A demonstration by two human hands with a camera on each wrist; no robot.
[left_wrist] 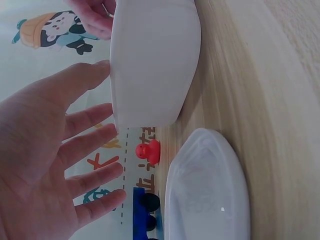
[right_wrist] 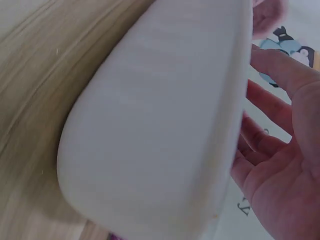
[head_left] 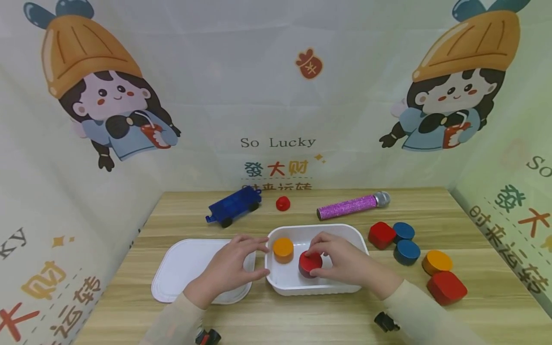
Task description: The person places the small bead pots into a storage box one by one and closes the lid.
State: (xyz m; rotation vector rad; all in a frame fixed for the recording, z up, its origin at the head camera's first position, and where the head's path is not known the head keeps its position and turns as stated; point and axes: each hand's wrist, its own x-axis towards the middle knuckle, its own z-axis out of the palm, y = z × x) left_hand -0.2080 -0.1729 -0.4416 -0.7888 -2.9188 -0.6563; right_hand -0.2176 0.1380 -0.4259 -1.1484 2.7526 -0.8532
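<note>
A white plastic container (head_left: 340, 231) stands mid-table, an orange round block (head_left: 283, 250) at the left inside it. My right hand (head_left: 338, 256) reaches over its front and pinches a red round block (head_left: 309, 266) between thumb and fingers, close to the container's floor. In the right wrist view the container's wall hides that block and the fingertips. My left hand (head_left: 235, 263) is at the container's left end, fingers spread and fairly straight, fingertips right at the rim. Beneath this hand lies a white lid (head_left: 189, 268), partly covered by it.
Right of the container are red blocks (head_left: 447, 287), blue round blocks (head_left: 407, 252) and an orange round block (head_left: 437, 262). Along the back lie a blue toy wagon (head_left: 235, 207), a small red rubber duck (head_left: 282, 203) and a purple glitter microphone (head_left: 349, 207), before a printed cloth (head_left: 207, 120).
</note>
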